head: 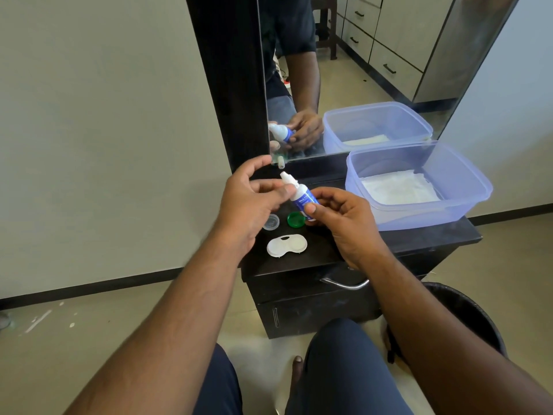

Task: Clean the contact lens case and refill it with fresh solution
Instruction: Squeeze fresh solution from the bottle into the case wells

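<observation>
My right hand (338, 217) grips a small white solution bottle (300, 196) with a blue label, tilted with its nozzle up and to the left. My left hand (254, 199) has its fingertips at the bottle's neck, just below the white nozzle, thumb raised. Below the hands, on the dark dresser top (419, 238), lies the white contact lens case (286, 245), both wells uncovered. Behind it lie a clear lid (271, 222) and a green lid (295, 219), both upturned. A small pale cap-like piece (281, 163) sits by the mirror's base.
A clear bluish plastic tub (466, 187) with white tissue inside stands at the right of the dresser, against the mirror (374, 55). A drawer with a metal handle (344, 283) is below. A black bin (466, 307) stands on the floor at right, beside my knees.
</observation>
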Demonstrator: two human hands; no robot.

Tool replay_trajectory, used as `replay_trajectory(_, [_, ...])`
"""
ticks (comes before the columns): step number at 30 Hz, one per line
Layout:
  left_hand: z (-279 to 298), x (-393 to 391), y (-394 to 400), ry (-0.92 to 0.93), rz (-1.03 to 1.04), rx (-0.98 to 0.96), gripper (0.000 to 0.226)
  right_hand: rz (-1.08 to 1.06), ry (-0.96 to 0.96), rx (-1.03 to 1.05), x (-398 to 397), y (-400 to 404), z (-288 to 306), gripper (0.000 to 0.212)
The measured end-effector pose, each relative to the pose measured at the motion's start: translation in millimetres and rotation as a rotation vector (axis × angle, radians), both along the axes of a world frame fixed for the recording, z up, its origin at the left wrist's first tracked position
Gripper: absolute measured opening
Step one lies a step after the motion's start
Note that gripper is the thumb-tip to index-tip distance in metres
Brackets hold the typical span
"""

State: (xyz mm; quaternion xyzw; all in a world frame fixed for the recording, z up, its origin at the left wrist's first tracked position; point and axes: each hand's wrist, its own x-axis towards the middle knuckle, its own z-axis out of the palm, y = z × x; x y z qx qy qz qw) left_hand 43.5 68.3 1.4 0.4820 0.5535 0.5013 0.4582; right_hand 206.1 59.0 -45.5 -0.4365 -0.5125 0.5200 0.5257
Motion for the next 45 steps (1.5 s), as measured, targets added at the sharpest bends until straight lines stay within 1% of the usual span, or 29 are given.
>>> replay_trajectory(2, [-4, -6, 0, 0.124, 0.086, 0.016, 0.052, 0.003, -0.006, 0.002, 0, 1, -2, 0.021])
replay_trajectory(3, [-4, -7, -1, 0.142, 0.137, 0.020, 0.043, 0.006, -0.019, 0.005, 0, 1, -2, 0.022])
replay_trajectory(5, [-3, -4, -4, 0.079, 0.181, -0.005, 0.018, 0.011, -0.027, 0.009, 0, 1, -2, 0.023])
replay_trajectory(6, [-1, 0, -7, 0.055, 0.171, -0.023, 0.015, 0.013, -0.029, 0.013, 1, 0, -2, 0.024])
replay_trajectory(8, [0, 9, -9, 0.080, 0.127, -0.017, 0.028, 0.015, -0.040, 0.016, 1, 0, -1, 0.026])
replay_trajectory(9, [0, 12, -9, 0.101, 0.121, 0.014, 0.031, 0.017, -0.051, 0.016, 0, 0, -1, 0.026])
replay_trajectory(10, [0, 15, -10, 0.115, 0.118, 0.044, 0.030, 0.021, -0.056, 0.015, 0, 0, -1, 0.025])
replay_trajectory(12, [0, 16, -8, 0.128, 0.080, 0.060, 0.021, 0.024, -0.041, 0.006, 1, 0, -2, 0.021])
replay_trajectory(14, [1, 14, -7, 0.100, -0.018, 0.032, 0.015, 0.034, -0.003, -0.022, 2, 1, -4, 0.022])
replay_trajectory(16, [1, 10, -5, 0.060, -0.087, 0.004, 0.014, 0.042, 0.004, -0.034, 3, 1, -3, 0.031])
replay_trajectory(19, [1, 9, -5, 0.041, -0.041, 0.029, 0.014, 0.067, 0.001, 0.028, 1, 1, -2, 0.038])
replay_trajectory(22, [1, 12, -5, 0.035, -0.018, 0.060, 0.012, 0.057, -0.011, 0.065, 1, 0, 0, 0.051])
replay_trajectory(23, [1, 14, -6, 0.036, -0.036, 0.067, 0.012, 0.047, -0.022, 0.068, 2, 0, 0, 0.046])
replay_trajectory(25, [2, 15, -5, 0.036, -0.068, 0.084, 0.011, 0.049, -0.006, 0.057, 1, 0, -1, 0.022])
replay_trajectory(26, [2, 15, -4, 0.035, -0.069, 0.092, 0.011, 0.052, 0.012, 0.033, 1, 0, 0, 0.014])
replay_trajectory(28, [4, 14, -2, 0.037, -0.050, 0.106, 0.011, 0.043, 0.002, -0.010, 0, 0, 2, 0.028])
replay_trajectory(31, [5, 13, -1, 0.049, 0.000, 0.134, 0.009, 0.028, -0.056, 0.032, -2, 0, 5, 0.037])
replay_trajectory(32, [6, 13, -1, 0.055, 0.008, 0.142, 0.007, 0.021, -0.073, 0.051, -3, -1, 5, 0.043])
replay_trajectory(33, [6, 14, -2, 0.066, 0.007, 0.150, 0.006, 0.017, -0.097, 0.064, -3, -2, 4, 0.043])
replay_trajectory(36, [6, 13, -2, 0.111, -0.031, 0.184, 0.005, 0.023, -0.164, 0.072, -5, -5, 5, 0.023])
replay_trajectory(37, [7, 12, -1, 0.129, -0.055, 0.197, 0.007, 0.037, -0.193, 0.067, -4, -6, 5, 0.020])
replay_trajectory(40, [11, 5, 2, 0.170, -0.144, 0.222, 0.012, 0.083, -0.272, 0.054, -3, -7, 6, 0.028])
replay_trajectory(43, [15, 1, 2, 0.197, -0.182, 0.240, 0.016, 0.066, -0.252, 0.087, -3, -7, 7, 0.030])
replay_trajectory(45, [16, 2, 1, 0.242, -0.204, 0.252, 0.022, 0.059, -0.208, 0.101, -3, -6, 7, 0.036])
